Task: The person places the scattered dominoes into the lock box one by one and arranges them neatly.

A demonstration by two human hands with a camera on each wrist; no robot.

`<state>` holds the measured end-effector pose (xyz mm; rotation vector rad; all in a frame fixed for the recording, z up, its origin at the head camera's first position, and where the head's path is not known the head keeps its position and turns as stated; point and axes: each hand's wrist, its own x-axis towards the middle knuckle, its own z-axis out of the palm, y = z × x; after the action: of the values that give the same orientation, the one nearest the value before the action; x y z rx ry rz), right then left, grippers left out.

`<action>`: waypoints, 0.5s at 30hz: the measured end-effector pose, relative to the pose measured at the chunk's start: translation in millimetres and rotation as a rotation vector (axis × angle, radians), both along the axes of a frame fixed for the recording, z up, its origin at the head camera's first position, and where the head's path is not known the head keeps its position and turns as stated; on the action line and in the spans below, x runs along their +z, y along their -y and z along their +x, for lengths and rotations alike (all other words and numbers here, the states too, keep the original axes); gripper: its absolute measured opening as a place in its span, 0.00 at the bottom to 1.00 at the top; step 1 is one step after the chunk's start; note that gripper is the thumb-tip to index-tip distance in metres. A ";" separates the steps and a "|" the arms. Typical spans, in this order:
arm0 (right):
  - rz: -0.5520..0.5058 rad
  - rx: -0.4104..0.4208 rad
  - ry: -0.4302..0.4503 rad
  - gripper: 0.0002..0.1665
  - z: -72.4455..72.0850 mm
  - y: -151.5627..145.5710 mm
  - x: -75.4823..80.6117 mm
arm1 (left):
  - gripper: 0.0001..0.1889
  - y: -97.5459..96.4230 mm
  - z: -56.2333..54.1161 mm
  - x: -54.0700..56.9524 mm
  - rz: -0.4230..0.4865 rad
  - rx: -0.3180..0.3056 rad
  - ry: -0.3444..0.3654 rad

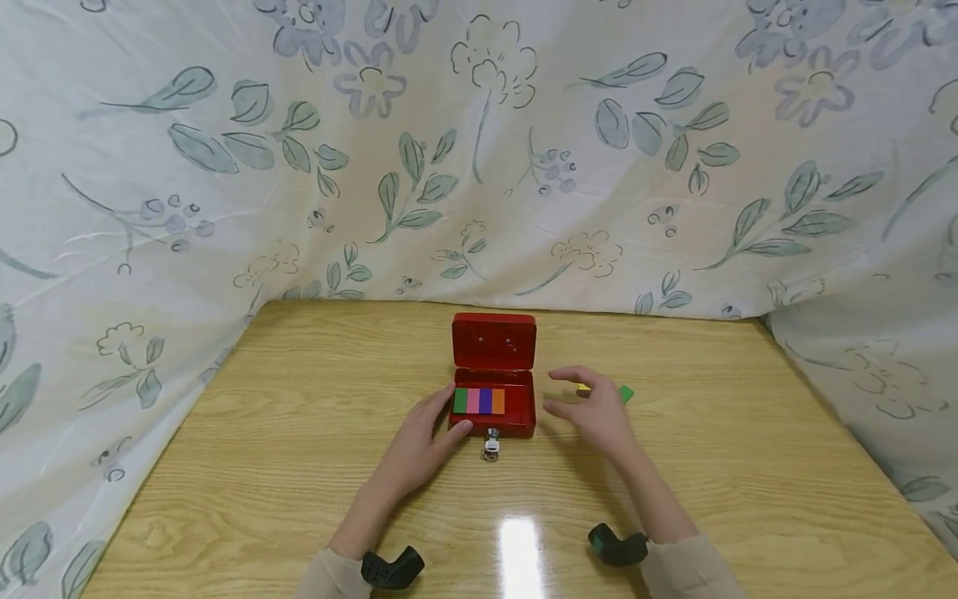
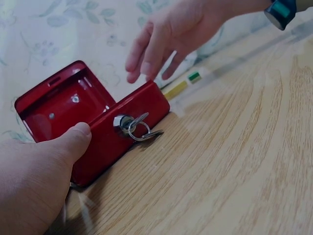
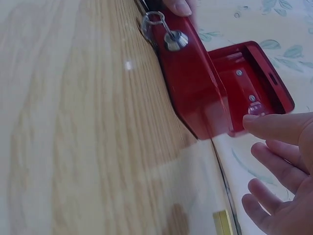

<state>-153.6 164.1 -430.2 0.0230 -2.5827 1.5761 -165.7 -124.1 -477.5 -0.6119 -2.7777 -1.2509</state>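
Note:
A small red cash box (image 1: pixel 519 429) stands on the table with its lid (image 1: pixel 494 344) raised at the back. Green (image 1: pixel 460 401), pink (image 1: pixel 473 401), purple (image 1: pixel 486 401) and orange (image 1: pixel 497 401) blocks sit side by side in its left part. My left hand (image 1: pixel 419 445) holds the box at its left front corner, thumb over the front rim. To the right of the box hovers my right hand (image 1: pixel 602 416), fingers apart and bent loosely, nothing between them. Partly behind it lie a yellow block (image 2: pixel 175 90) and a green block (image 2: pixel 194 77) on the table.
A ring of keys (image 2: pixel 140 128) hangs from the lock on the box's front. Wood-grain table (image 1: pixel 299 482) surrounds the box. Floral cloth (image 1: pixel 419 166) rises behind the table and along both sides. Each wrist wears a dark device, such as the left one (image 1: pixel 392 569).

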 end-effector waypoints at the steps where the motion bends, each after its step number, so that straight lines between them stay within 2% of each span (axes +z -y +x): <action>1: 0.002 -0.006 0.003 0.27 0.9 -2.2 0.1 | 0.40 0.0 0.3 0.0 0.003 0.001 0.001; 15: 0.073 -0.113 0.008 0.28 8.4 -33.5 -1.1 | 0.40 -0.7 2.4 0.2 -0.004 0.009 0.007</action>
<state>-145.2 197.6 -431.3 -0.1211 -2.5965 1.4458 -163.3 -123.3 -477.3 -0.5954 -2.7867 -1.2483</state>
